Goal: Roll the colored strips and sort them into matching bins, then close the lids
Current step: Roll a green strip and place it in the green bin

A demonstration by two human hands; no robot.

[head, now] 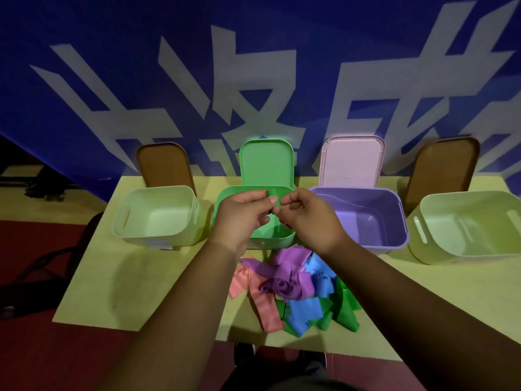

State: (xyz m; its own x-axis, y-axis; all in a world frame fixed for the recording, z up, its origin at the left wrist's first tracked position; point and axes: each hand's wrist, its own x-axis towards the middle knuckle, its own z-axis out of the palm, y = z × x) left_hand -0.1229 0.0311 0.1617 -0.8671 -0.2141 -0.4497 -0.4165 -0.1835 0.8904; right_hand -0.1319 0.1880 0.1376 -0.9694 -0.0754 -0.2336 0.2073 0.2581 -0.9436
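My left hand [242, 215] and my right hand [307, 218] meet above the green bin [282, 235], and both pinch a small green strip [275, 199] between their fingertips. The strip hangs down between the hands, partly hidden by the fingers. A pile of strips [296, 292] in purple, blue, green and salmon lies on the table in front of the bins. The green lid [266, 162] stands upright behind the green bin. To its right sits the purple bin [375, 215] with its pink lid [352, 160] raised.
A pale green bin [158, 215] stands at the left and another [465, 230] at the right, each with a brown lid [165, 165] [442, 170] upright behind it. The yellow table [127, 277] ends close to me. A blue banner fills the background. A dark chair [56, 258] stands left.
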